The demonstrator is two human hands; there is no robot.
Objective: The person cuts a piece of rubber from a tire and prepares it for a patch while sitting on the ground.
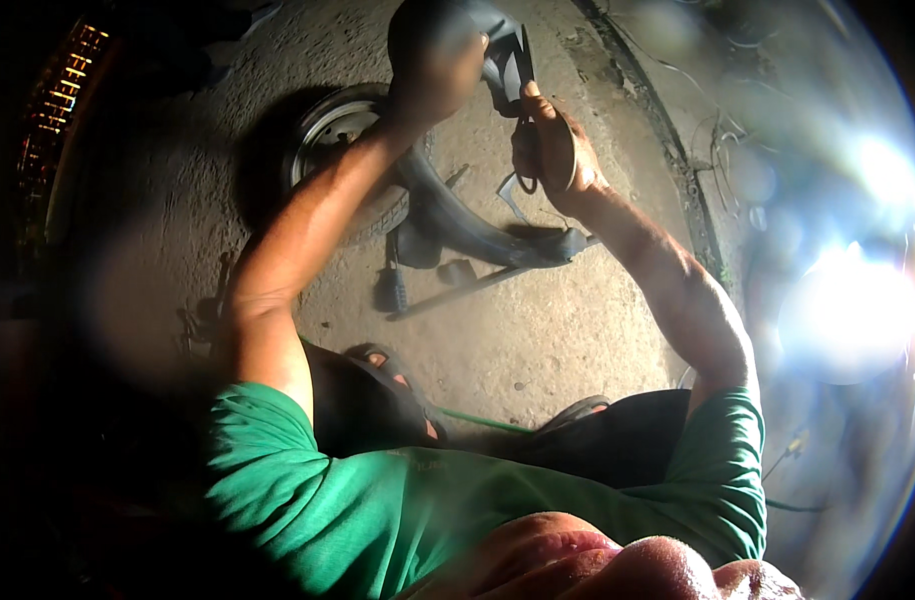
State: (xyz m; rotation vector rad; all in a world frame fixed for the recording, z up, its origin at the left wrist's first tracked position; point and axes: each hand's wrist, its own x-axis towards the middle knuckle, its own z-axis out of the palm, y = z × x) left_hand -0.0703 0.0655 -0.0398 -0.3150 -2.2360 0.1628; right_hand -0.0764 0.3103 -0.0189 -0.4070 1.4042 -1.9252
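Observation:
Near the top of the head view, both my hands hold a black, bent, rubber-like piece (517,65) with shiny folds; its exact kind is unclear. My left hand (445,78) is closed on its left side, partly blurred by glare, with a dark rounded bulk just above. My right hand (569,165) is closed, its thumb pressing the lower right end. A dark rounded part (524,150) with a looped edge shows by the right-hand fingers. Below lies a curved black tube-like length (457,215). A wheel with a tyre (322,140) lies to the left, partly behind my left forearm.
On the concrete floor (497,350) lie a thin bar (457,293) and a dark ridged handle (392,288). A green hose or cord (482,420) runs between my sandalled feet. Loose wires (717,140) lie at the right, near bright glare. The left side is very dark.

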